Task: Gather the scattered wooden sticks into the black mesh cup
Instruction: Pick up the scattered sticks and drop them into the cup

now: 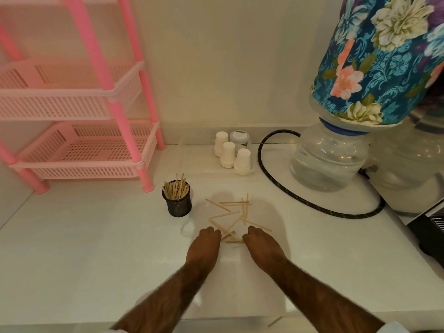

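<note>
Wooden sticks [233, 215], loose lot: lay crossed on the white table [84, 248], just right of the black mesh cup [179, 205], which stood upright and already packed.

Head view: left hand [206, 243] and right hand [260, 243] sat at the heap's near edge, fingers [212, 231] curled under. Whether they pinched any stick could not be told.

Risks, as judged:
- A sweep might flick the crossed sticks apart.
- Forcing more into the crowded cup might tip it.
- One stray stick [275, 321] by the table's front edge might be missed or drop off.
</note>
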The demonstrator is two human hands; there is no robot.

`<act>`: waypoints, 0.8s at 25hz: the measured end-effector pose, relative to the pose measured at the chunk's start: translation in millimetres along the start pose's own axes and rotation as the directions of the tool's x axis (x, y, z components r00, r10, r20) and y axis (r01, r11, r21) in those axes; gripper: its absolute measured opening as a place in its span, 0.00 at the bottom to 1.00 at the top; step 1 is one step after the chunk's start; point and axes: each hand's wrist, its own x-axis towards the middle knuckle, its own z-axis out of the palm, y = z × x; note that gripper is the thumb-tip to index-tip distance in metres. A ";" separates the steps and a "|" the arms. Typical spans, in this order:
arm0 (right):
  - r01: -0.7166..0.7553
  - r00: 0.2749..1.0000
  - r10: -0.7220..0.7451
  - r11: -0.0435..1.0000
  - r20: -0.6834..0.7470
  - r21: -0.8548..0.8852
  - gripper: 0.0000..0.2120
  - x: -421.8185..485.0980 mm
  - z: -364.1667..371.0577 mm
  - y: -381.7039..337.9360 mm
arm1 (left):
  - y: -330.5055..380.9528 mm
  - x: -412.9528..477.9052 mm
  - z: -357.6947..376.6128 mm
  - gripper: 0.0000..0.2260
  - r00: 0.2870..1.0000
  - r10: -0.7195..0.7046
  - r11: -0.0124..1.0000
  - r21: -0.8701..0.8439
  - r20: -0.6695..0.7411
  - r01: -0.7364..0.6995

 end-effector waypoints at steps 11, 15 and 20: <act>-0.051 0.999 0.051 0.998 0.001 0.020 0.07 -2.7 1.1 -6.6 | 1.9 3.4 1.9 0.11 0.999 -0.037 0.999 -0.035 0.016 0.038; -0.005 1.000 0.006 0.999 -0.031 0.035 0.10 -1.2 1.0 0.7 | -2.1 3.6 3.3 0.10 0.997 -0.078 0.990 -0.120 0.010 0.078; 0.012 0.999 -0.006 0.995 -0.052 0.104 0.17 5.8 -1.1 9.5 | -4.0 2.4 -1.1 0.10 0.993 -0.116 0.975 -0.193 -0.002 0.113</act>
